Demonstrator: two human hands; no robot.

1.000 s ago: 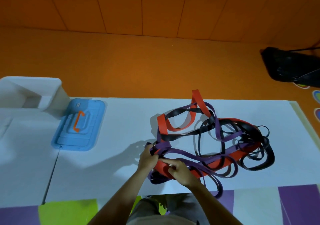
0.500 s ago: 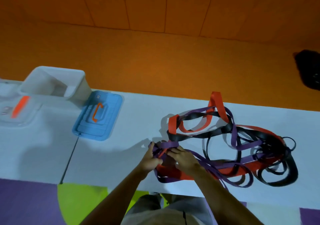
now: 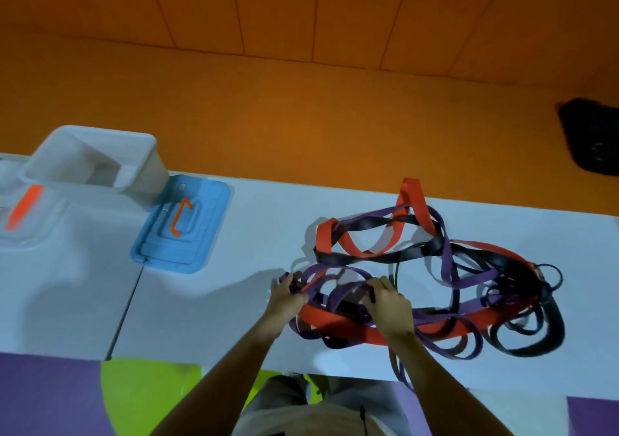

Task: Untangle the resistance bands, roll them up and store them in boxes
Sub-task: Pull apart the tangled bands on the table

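Gripping a purple loop [image 3: 335,269] at the near-left side of the tangle, the left hand [image 3: 287,298] had its fingers curled round the strap. The right hand [image 3: 390,303], just beside it, pinched the same loop from above with bent fingers. Both hands were over the pile of resistance bands [image 3: 432,251], which lay on the right half of the white table [image 3: 234,301], between its near and far edges. A wide red band [image 3: 338,320] ran under both hands toward the right, and a black band [image 3: 368,257] crossed the pile farther back. One red loop stood up near the far edge. A thin purple strand [image 3: 400,373] hung over the near edge beside the right forearm. Well apart, toward the far left corner, sat an open clear box [image 3: 147,174], with a blue lid [image 3: 204,234] flat on the table touching its right side. A clear lid [image 3: 33,234] with an orange handle [image 3: 25,206] lay at the left edge. Beyond the table, a black bag [image 3: 593,140] sat on the orange floor
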